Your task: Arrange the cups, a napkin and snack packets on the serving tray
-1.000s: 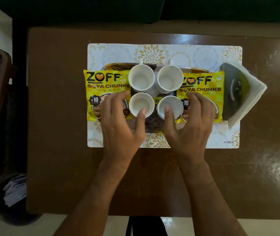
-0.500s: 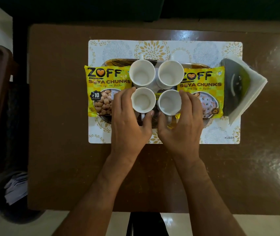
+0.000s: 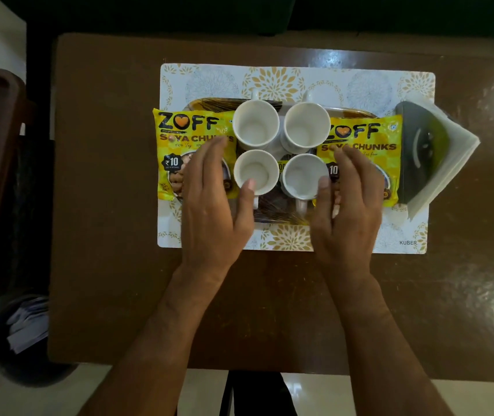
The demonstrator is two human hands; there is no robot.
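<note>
Currently both hands were over the near half of the dark oval serving tray, which sat on a white rectangular placemat with gold flower prints on the brown wooden table.

Left hand: fingers loosely spread, palm down, holding nothing. Fingers lay over the lower part of the left yellow ZOFF soya chunks packet; thumb tip was at the near rim of the near-left white ceramic cup.

Right hand: same posture, fingers apart, nothing gripped. Fingers covered the lower part of the right yellow ZOFF soya chunks packet; thumb tip sat against the right rim of the near-right white ceramic cup. Couldn't tell whether either thumb actually pressed the cups.

Cups: four in a 2x2 block in the tray centre, all upright and empty. Far-left white cup and far-right white cup had handles pointing away; the near pair had handles pointing toward the person. Neighbouring cups were close together.

Packets lay flat either side of the cups, each overhanging the tray ends onto the placemat.

Stack of white paper napkins lay at the right end, beside the right packet, partly off the placemat onto the table, with a dark green curved object on top; couldn't tell what it was.
</note>
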